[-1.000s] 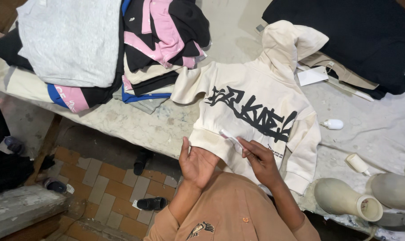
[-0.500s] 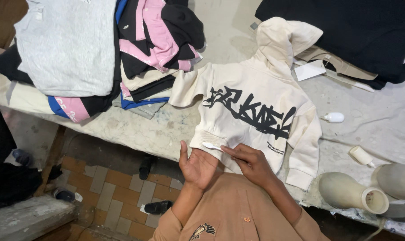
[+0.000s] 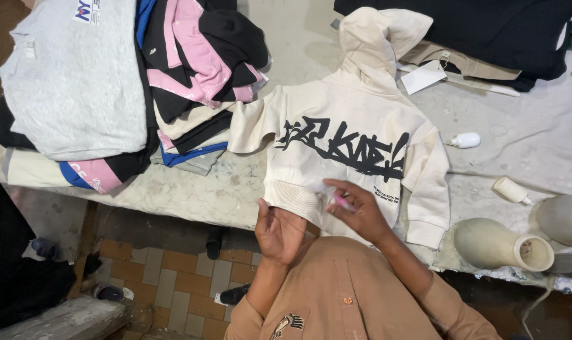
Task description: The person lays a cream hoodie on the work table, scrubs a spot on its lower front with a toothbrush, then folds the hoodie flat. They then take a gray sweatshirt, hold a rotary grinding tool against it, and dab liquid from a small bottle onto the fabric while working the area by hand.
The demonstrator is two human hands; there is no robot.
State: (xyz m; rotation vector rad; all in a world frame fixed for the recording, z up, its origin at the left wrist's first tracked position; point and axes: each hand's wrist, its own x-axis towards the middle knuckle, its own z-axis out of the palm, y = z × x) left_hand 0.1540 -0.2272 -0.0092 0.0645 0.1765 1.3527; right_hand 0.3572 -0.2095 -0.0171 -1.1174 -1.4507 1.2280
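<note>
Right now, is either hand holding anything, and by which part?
The right hand pinches a small pink-and-white tool near its middle; the left hand is open and empty.

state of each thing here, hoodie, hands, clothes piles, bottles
cream hoodie: spread flat, back up, hood at far end
right hand: pinching a small pink-and-white thing on the hem
left hand: open, palm up
clothes pile: folded, stacked
small white bottle: lying on its side
</note>
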